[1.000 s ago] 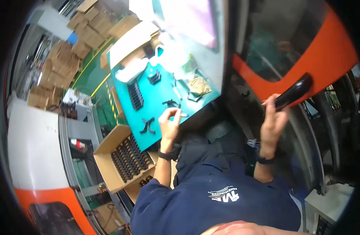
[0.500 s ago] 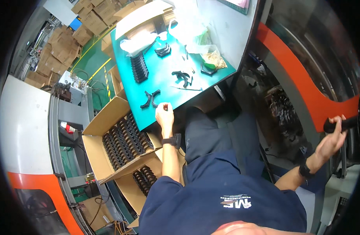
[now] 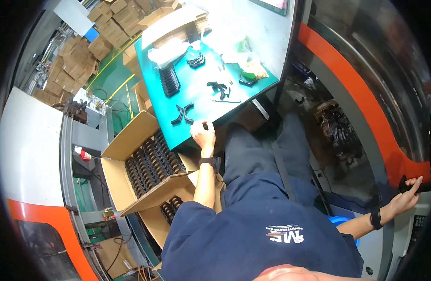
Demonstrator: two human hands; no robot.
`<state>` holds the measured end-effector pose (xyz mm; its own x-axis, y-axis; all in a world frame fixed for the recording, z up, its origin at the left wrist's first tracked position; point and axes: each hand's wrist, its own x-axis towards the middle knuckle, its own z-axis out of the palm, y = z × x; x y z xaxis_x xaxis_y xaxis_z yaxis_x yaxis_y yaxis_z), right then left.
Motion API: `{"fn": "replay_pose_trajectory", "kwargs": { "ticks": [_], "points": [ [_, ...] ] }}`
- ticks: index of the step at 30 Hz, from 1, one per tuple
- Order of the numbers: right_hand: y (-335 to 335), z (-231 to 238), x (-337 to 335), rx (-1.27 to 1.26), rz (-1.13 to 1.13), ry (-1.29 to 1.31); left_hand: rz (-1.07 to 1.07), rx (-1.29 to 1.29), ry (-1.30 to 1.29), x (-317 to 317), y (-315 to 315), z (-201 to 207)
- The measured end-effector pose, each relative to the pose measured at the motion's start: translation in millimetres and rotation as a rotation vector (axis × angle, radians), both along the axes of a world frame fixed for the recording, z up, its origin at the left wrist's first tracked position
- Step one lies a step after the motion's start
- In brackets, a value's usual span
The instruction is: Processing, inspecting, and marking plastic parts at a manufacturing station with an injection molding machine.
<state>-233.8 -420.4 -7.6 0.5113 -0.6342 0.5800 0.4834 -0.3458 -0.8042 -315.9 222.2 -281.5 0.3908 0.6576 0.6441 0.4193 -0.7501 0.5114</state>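
My right hand (image 3: 407, 197), at the far right, has its fingers hooked round the black handle (image 3: 404, 184) of the orange-framed machine door (image 3: 365, 114). By the table's near edge my left hand (image 3: 204, 135) is closed, its fingers curled in; whether anything is inside them cannot be seen. Just beyond it, two curved black plastic parts (image 3: 183, 114) lie side by side on the green table (image 3: 154, 105). Farther right on the tabletop is another black curved part (image 3: 218, 87) beside small slim pieces.
An open carton (image 3: 113, 180) packed with rows of black parts stands left of my left arm. A stack of black parts (image 3: 169, 82), a clear plastic bag (image 3: 167, 55) and a bag of small beige pieces (image 3: 255, 69) are on the table. A second machine (image 3: 37, 150) stands at left.
My right hand has come nearer to my body along with the door handle, and the orange door frame has shifted the same way. My left hand stays closed near the table edge.
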Motion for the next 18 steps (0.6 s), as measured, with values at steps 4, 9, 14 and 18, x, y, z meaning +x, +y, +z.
{"fn": "replay_pose_trajectory", "kwargs": {
  "ticks": [4,9,14,18],
  "points": [
    [-43.7,-1.5,-14.7,0.071,0.167,0.042,-0.005,-0.031,0.02,-5.4,2.5,-2.1],
    [-59.9,8.8,-35.4,0.14,0.131,0.041,0.007,-0.082,0.035,1.5,0.6,-2.1],
    [-77.9,9.2,-44.9,0.185,0.113,0.04,-0.062,-0.289,0.039,28.8,-5.0,11.5],
    [-57.8,15.2,-48.1,0.008,-0.164,0.069,-0.19,-0.307,0.044,67.3,-9.9,31.2]
  ]
}}
